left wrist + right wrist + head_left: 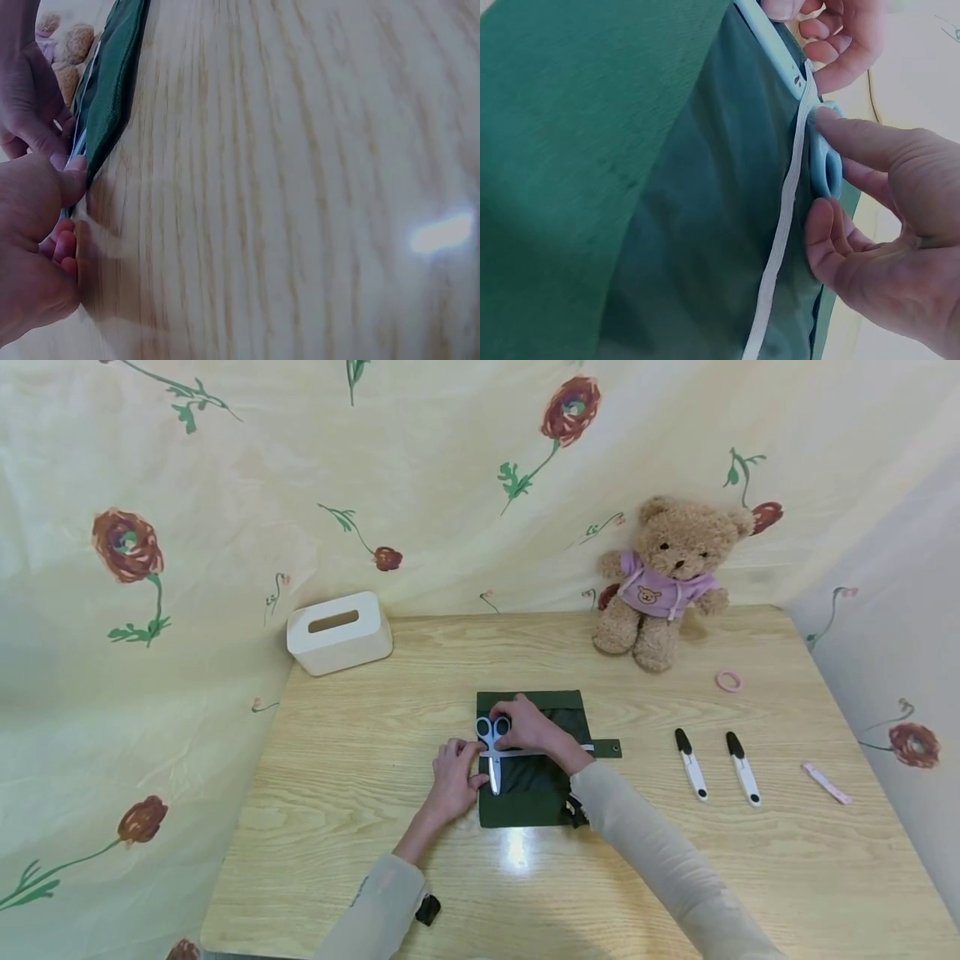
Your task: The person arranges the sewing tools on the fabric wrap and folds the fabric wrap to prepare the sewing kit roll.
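A dark green fabric roll (525, 810) lies spread open on the table, with a white elastic strap (781, 225) across its middle. Scissors (493, 767) with light blue-grey handles lie along its left side, blades toward me; the strap crosses over them in the right wrist view. My right hand (527, 725) holds the scissors by a handle loop (821, 165), thumb and fingers at its sides. With thumb and fingers, my left hand (452, 781) pinches the roll's left edge beside the blades. In the left wrist view the left thumb (73, 184) partly hides that edge.
Two white-and-black pen-like tools (692, 766) (743, 770), a pink-and-white strip (826, 783) and a pink ring (728, 681) lie at the right. Behind are a teddy bear (660, 585) and a white tissue box (341, 635). A snap tab (609, 748) extends from the roll's right side.
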`<state>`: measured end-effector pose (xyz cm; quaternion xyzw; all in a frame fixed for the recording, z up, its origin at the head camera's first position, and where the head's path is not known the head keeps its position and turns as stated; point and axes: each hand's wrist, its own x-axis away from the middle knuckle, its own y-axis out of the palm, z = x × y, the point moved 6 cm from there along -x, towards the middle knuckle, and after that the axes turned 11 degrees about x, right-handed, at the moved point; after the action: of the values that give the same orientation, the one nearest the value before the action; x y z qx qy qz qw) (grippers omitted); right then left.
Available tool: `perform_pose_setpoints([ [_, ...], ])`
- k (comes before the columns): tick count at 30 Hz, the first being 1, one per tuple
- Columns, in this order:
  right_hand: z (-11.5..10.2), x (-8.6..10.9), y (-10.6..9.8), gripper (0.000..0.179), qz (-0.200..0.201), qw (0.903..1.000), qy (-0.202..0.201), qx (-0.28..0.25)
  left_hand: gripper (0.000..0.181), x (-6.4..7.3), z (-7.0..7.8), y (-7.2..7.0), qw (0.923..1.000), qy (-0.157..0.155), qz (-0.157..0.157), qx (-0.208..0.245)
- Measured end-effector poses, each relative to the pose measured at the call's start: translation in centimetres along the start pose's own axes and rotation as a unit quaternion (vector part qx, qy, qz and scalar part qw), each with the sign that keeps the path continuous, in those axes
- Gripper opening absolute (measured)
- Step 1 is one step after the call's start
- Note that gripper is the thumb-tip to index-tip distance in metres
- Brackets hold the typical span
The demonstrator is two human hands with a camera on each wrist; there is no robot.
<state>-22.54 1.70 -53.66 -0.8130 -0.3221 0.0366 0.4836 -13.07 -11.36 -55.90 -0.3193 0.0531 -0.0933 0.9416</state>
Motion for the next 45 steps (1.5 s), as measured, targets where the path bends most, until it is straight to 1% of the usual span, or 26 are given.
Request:
perform_pose_setpoints([
  [3, 0.0, 0.4, -0.4, 0.047, 0.014, 0.9997, -0.02, -0.001, 0.038, 0.6, 0.2, -0.2, 0.999, 0.032, 0.029, 0.009],
  [6, -0.1, 0.8, -0.5, 0.048, 0.022, 0.9992, -0.034, 0.005, 0.024, 1.8, 0.5, -0.4, 0.9976, 0.053, 0.043, 0.008],
  [8, -0.2, 0.9, -0.6, 0.049, 0.025, 0.9989, -0.038, 0.01, 0.015, 2.5, 0.7, -0.3, 0.9986, 0.045, 0.028, 0.001],
  [10, -0.1, 1.0, -0.5, 0.05, 0.027, 0.9989, -0.034, 0.018, 0.01, 3.1, 1.0, 0.0, 0.9995, 0.03, 0.002, -0.007],
  [12, -0.1, 1.0, -0.4, 0.051, 0.031, 0.9987, -0.028, 0.028, 0.01, 3.5, 1.3, 0.2, 0.9996, 0.015, -0.02, -0.014],
  [13, 0.0, 1.0, -0.3, 0.052, 0.033, 0.9986, -0.024, 0.034, 0.011, 3.5, 1.4, 0.3, 0.9995, 0.004, -0.03, -0.01],
  [15, 0.0, 1.0, -0.1, 0.053, 0.035, 0.9985, -0.018, 0.039, 0.015, 3.6, 1.5, 0.6, 0.9992, -0.009, -0.039, -0.003],
  [19, 0.1, 1.1, 0.2, 0.054, 0.037, 0.9983, -0.012, 0.044, 0.02, 3.4, 1.5, 1.0, 0.9988, -0.022, -0.04, 0.018],
  [23, 0.3, 1.4, 0.1, 0.053, 0.038, 0.9982, -0.012, 0.043, 0.019, 3.3, 1.5, 1.1, 0.9989, -0.015, -0.028, 0.033],
  [25, 0.5, 1.7, -0.1, 0.052, 0.043, 0.9984, -0.015, 0.034, 0.018, 3.3, 1.5, 1.1, 0.9987, -0.013, -0.025, 0.043],
  [27, 0.9, 2.1, -0.6, 0.049, 0.057, 0.998, -0.02, 0.019, 0.016, 3.2, 1.4, 1.0, 0.9984, -0.013, -0.019, 0.052],
  [28, 1.2, 2.5, -1.0, 0.046, 0.071, 0.9971, -0.024, 0.01, 0.016, 3.2, 1.4, 0.8, 0.9985, -0.013, -0.012, 0.052],
  [30, 2.0, 3.5, -2.2, 0.038, 0.111, 0.9932, -0.035, -0.007, 0.016, 3.2, 1.2, 0.3, 0.9985, -0.013, 0.005, 0.053],
  [33, 5.1, 6.2, -4.5, 0.025, 0.186, 0.9817, -0.036, -0.021, 0.017, 2.8, 1.2, -0.3, 0.9981, 0.001, 0.037, 0.049],
  [35, 8.0, 8.8, -6.3, 0.021, 0.222, 0.9747, -0.013, -0.019, 0.019, 2.3, 1.4, -0.6, 0.9973, 0.02, 0.05, 0.05],
  [36, 9.5, 10.2, -7.1, 0.021, 0.233, 0.9722, 0.004, -0.019, 0.021, 2.0, 1.5, -0.6, 0.9968, 0.032, 0.054, 0.049],
  [37, 10.9, 11.6, -7.7, 0.022, 0.236, 0.9713, 0.025, -0.016, 0.022, 1.6, 1.6, -0.7, 0.9963, 0.043, 0.058, 0.046],
  [39, 13.5, 14.3, -8.9, 0.025, 0.228, 0.9713, 0.067, -0.013, 0.025, 1.0, 1.9, -0.7, 0.9952, 0.061, 0.062, 0.045],
  [41, 15.6, 16.6, -9.5, 0.03, 0.206, 0.9732, 0.102, -0.009, 0.027, 0.5, 2.0, -0.6, 0.9948, 0.069, 0.063, 0.041],
  [43, 17.1, 18.3, -9.9, 0.034, 0.18, 0.9758, 0.124, 0.0, 0.029, 0.1, 2.0, -0.4, 0.995, 0.07, 0.061, 0.036],
  [45, 18.1, 19.5, -9.9, 0.038, 0.156, 0.9783, 0.136, 0.009, 0.03, -0.3, 2.2, -0.1, 0.9952, 0.072, 0.057, 0.035],
])
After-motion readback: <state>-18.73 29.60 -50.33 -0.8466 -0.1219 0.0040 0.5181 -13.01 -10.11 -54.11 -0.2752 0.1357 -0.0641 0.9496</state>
